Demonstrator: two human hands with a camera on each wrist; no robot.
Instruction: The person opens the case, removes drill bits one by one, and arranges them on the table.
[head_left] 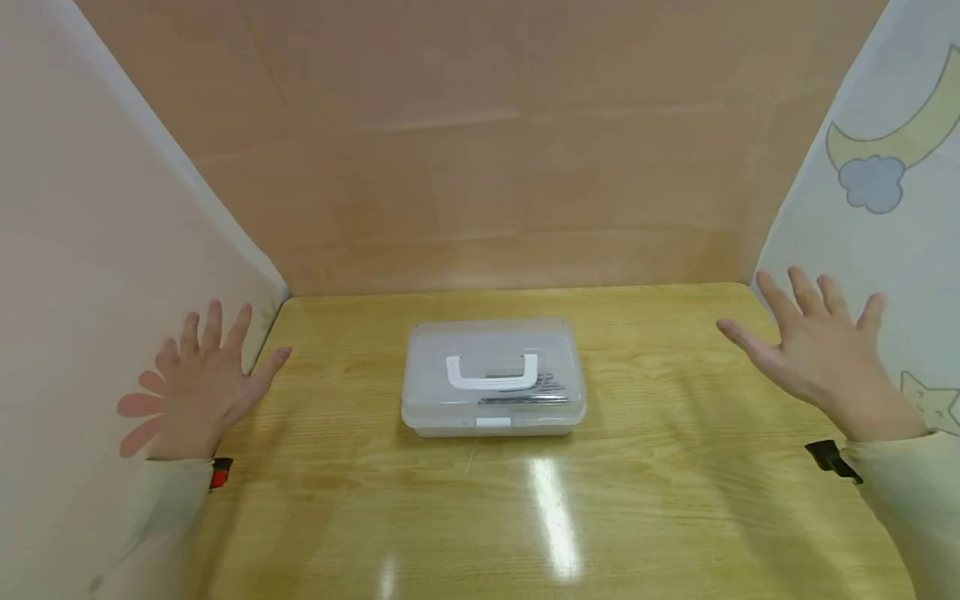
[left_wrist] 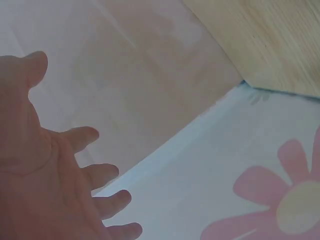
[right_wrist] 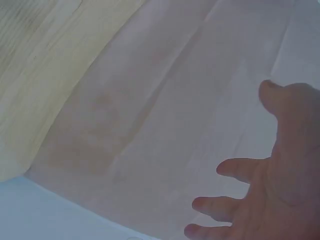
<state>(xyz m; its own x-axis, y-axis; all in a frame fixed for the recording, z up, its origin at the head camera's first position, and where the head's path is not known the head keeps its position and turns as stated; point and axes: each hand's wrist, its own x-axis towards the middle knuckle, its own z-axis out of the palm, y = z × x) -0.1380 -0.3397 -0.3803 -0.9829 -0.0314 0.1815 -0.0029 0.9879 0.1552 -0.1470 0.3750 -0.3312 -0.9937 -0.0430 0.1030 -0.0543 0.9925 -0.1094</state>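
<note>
A clear plastic box point(head_left: 492, 377) with a white handle point(head_left: 492, 372) and a white front latch point(head_left: 492, 422) lies closed in the middle of the wooden table point(head_left: 660, 467). Dark metal pieces show through its lid. My left hand point(head_left: 202, 379) hovers at the table's left edge with fingers spread, holding nothing, well left of the box. My right hand point(head_left: 817, 354) hovers at the right edge, fingers spread and empty too. The wrist views show each spread hand, left hand point(left_wrist: 55, 170) and right hand point(right_wrist: 260, 190), against the cloth walls.
Cloth-covered walls close in the table on the left point(head_left: 82, 250), back point(head_left: 480, 150) and right point(head_left: 885, 167). A flower print point(left_wrist: 280, 195) marks the left wall; moon, cloud and cat prints mark the right one. Bands sit on both wrists.
</note>
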